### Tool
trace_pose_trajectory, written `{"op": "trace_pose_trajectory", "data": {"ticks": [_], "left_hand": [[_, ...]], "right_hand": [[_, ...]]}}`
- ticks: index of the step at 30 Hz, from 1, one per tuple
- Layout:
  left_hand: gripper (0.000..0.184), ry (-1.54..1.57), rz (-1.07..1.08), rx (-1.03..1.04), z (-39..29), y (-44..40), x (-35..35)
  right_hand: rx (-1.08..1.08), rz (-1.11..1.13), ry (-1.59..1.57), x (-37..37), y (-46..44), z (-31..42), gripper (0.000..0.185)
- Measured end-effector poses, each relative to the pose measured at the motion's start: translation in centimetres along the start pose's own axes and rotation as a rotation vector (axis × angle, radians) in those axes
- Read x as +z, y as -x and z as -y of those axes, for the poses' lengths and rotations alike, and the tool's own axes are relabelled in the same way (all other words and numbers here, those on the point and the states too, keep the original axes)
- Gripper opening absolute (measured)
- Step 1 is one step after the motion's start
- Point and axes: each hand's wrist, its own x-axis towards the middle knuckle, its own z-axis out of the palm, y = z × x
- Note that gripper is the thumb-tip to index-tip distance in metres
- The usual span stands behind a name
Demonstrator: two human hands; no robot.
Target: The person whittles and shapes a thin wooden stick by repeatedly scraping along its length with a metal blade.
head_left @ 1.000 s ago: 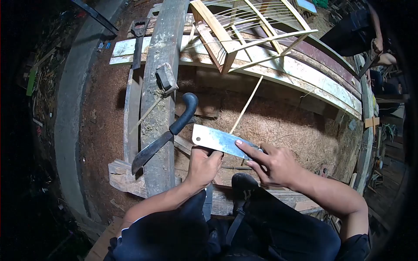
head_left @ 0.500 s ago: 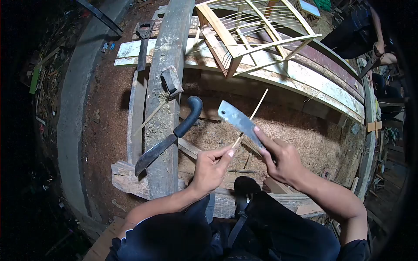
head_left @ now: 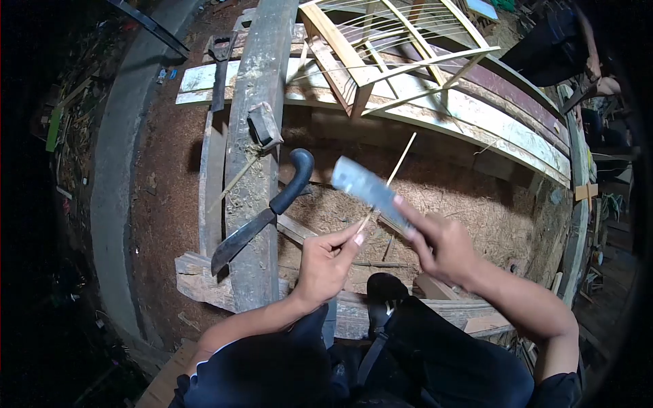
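Observation:
Between thumb and fingers, my left hand [head_left: 326, 264] pinches the lower end of a thin wooden stick [head_left: 401, 158], which points up and to the right. My right hand [head_left: 442, 248] grips a wide-bladed cleaver [head_left: 364, 185], its blade blurred and lying across the stick. The cleaver's handle is hidden in my fingers. Left of both hands, a curved knife with a black handle [head_left: 292, 183] rests on the thick wooden beam [head_left: 255, 88]. A small dark block-like tool [head_left: 264, 126] sits further up that beam.
A slatted wooden frame [head_left: 364, 71] stands on pale planks [head_left: 490, 122] ahead. A handsaw [head_left: 219, 75] lies at the upper left. Wood shavings [head_left: 476, 217] cover the ground inside the bench. At the upper right, another person's hand [head_left: 593, 66] is near a dark blade.
Over the last second the cleaver has swung up and away from my left hand, and that hand's hold on the stick has come into view. Since half a second ago the blade has shifted slightly left.

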Motion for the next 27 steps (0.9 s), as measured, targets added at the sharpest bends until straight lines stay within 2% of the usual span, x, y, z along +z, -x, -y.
{"op": "trace_pose_trajectory", "data": {"ticks": [1,2,4,5,6,8,10,12,14,16,18,20,22,24,25,26,27], "left_hand": [[0.019,0.01,0.028,-0.132,-0.4,0.2,-0.2],[0.019,0.011,0.029,-0.124,0.1,0.1,-0.5],[0.026,-0.048,0.088,0.038,1.4,0.0,-1.0],[0.026,-0.047,0.09,0.03,1.4,0.2,-1.1],[0.026,0.018,0.087,-0.023,1.0,0.3,-1.1],[0.019,0.076,0.016,-0.091,0.1,-0.1,-0.3],[0.018,0.095,0.021,-0.074,1.3,0.1,-0.4],[0.024,0.078,0.029,0.027,1.3,0.0,-0.7],[0.029,0.069,0.035,0.088,1.1,0.2,-0.8],[0.017,0.081,0.023,-0.094,0.9,0.4,-0.6],[0.017,0.039,0.033,-0.085,1.2,0.0,-1.0],[0.027,0.001,0.079,-0.014,1.5,0.1,-1.6],[0.032,0.052,0.062,0.062,0.8,0.1,-1.0],[0.03,-0.012,0.025,-0.047,0.7,0.2,-0.9],[0.03,-0.025,0.026,-0.052,1.0,0.3,-0.9],[0.03,-0.026,0.027,-0.042,0.9,0.1,-1.0],[0.03,-0.041,0.034,-0.015,0.7,0.0,-1.2]], "right_hand": [[-0.068,-0.122,-0.011,0.3,-0.9,-0.7,0.056],[-0.072,-0.126,-0.006,0.3,-0.4,-0.5,0.056],[-0.146,0.127,0.089,0.2,1.1,1.5,0.054],[-0.244,0.079,0.093,0.1,1.3,2.2,0.054],[-0.24,0.08,0.093,0.2,1.2,1.7,0.054],[-0.073,0.022,0.019,0.6,0.3,-0.3,0.058],[-0.084,-0.07,0.079,0.5,-0.1,-0.2,0.057],[-0.268,0.07,0.126,0.3,0.9,1.9,0.053],[-0.261,0.066,0.109,0.4,0.5,0.9,0.051],[-0.044,-0.17,-0.039,-0.1,-1.7,-1.9,0.055],[-0.069,-0.149,0.065,-0.4,-1.0,-1.7,0.056],[-0.201,0.172,0.091,-0.1,0.9,1.5,0.052],[-0.2,0.176,0.15,-0.6,0.4,1.1,0.05],[-0.051,-0.132,-0.094,-0.4,-1.2,-2.6,0.053],[-0.065,-0.203,0.033,-1.1,-1.8,-2.9,0.053],[-0.07,-0.21,0.037,-1.2,-1.5,-2.5,0.053],[-0.14,-0.107,0.038,-1.0,-0.5,-1.5,0.052]]}}
